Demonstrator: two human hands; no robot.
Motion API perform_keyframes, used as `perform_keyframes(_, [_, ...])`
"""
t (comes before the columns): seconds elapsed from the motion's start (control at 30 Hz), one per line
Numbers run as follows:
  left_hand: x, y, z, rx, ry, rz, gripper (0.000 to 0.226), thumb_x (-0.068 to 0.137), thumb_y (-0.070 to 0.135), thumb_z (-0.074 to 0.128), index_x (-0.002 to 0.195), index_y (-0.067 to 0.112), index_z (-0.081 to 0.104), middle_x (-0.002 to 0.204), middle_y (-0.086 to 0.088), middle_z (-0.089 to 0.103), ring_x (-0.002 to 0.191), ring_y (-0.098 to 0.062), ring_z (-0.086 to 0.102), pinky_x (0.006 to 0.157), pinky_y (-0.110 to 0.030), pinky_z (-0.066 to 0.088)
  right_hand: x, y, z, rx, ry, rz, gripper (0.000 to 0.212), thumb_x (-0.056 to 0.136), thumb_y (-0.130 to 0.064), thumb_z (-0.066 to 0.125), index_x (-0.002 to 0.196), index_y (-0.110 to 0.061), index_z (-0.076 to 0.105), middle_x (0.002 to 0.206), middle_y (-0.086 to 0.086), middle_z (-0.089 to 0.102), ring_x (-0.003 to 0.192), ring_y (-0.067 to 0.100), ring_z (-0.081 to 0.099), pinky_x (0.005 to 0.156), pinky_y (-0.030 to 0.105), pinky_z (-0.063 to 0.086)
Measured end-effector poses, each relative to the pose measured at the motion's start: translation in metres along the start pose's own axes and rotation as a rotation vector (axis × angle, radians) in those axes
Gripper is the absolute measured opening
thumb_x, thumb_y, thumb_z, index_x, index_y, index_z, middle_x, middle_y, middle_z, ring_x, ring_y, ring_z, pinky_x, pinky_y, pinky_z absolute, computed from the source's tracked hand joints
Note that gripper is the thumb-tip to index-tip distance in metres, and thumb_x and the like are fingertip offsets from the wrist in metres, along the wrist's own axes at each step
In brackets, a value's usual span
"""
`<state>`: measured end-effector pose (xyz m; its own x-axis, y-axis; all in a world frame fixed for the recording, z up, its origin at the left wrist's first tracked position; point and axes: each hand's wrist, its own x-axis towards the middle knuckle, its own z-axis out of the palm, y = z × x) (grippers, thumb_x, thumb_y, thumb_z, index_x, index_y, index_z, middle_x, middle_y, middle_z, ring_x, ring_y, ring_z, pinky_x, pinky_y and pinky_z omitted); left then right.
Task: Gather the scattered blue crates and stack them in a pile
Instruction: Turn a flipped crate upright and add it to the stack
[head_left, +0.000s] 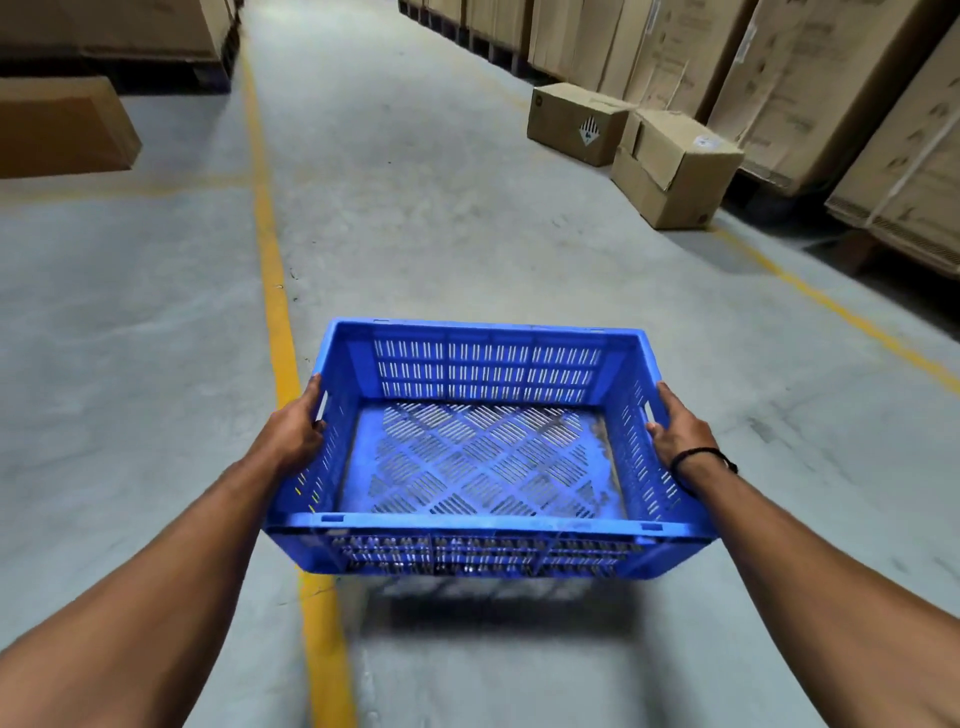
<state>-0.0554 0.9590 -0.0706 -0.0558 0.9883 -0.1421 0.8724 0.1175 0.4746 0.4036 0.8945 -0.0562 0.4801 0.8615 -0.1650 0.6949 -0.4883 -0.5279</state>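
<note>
Carrying step: the left hand (296, 431) and right hand (678, 434) grip opposite side handles of the empty slotted blue plastic crate (483, 457) between them; next, finding the unseen pile.

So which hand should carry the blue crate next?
Neither alone, probably: the left hand and right hand each grip one side of the blue crate, held above the floor, so both seem equally placed.
</note>
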Motion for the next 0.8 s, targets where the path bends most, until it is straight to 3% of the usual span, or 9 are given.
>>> perform_keyframes(0.23, [-0.034,0.119,-0.185,-0.008,0.038,0.063,0.068,0.092,0.009,0.047,0.150,0.026,0.016,0.139,-0.023,0.046,0.121,-0.042,0.049,0.091,-0.037,0.041,-0.053,-0.091,-0.182,0.062,0.055,0.031,0.062,0.093,-0.017,0.054,0.148,-0.029,0.027,0.138,0.022,0.049,0.123,0.038,0.049,0.100,0.038,0.038])
perform_keyframes(0.47, [-0.087,0.247,-0.361,0.004,-0.026,0.117,0.072,0.089,0.005,0.047,0.150,0.024,0.014,0.138,-0.021,0.049,0.119,-0.038,0.052,0.088,-0.035,0.042,-0.115,-0.163,-0.381,0.061,0.097,0.060,0.062,0.093,-0.014,0.055,0.147,-0.026,0.028,0.143,0.016,0.045,0.128,0.035,0.046,0.104,0.036,0.036])
perform_keyframes(0.57, [-0.112,0.288,-0.419,0.000,-0.068,0.161,0.071,0.090,0.007,0.047,0.150,0.023,0.015,0.144,-0.015,0.044,0.126,-0.034,0.048,0.095,-0.033,0.041,-0.140,-0.179,-0.450,0.060,0.092,0.076,0.063,0.092,-0.014,0.056,0.147,-0.026,0.028,0.146,0.013,0.043,0.130,0.034,0.044,0.106,0.036,0.034])
perform_keyframes(0.8, [-0.162,0.358,-0.499,0.059,-0.114,0.226,0.071,0.089,0.010,0.049,0.150,0.024,0.016,0.135,-0.018,0.052,0.120,-0.034,0.053,0.091,-0.033,0.043,-0.205,-0.184,-0.559,0.030,0.114,0.121,0.065,0.091,-0.016,0.058,0.148,-0.023,0.028,0.144,0.013,0.045,0.128,0.032,0.047,0.104,0.034,0.037])
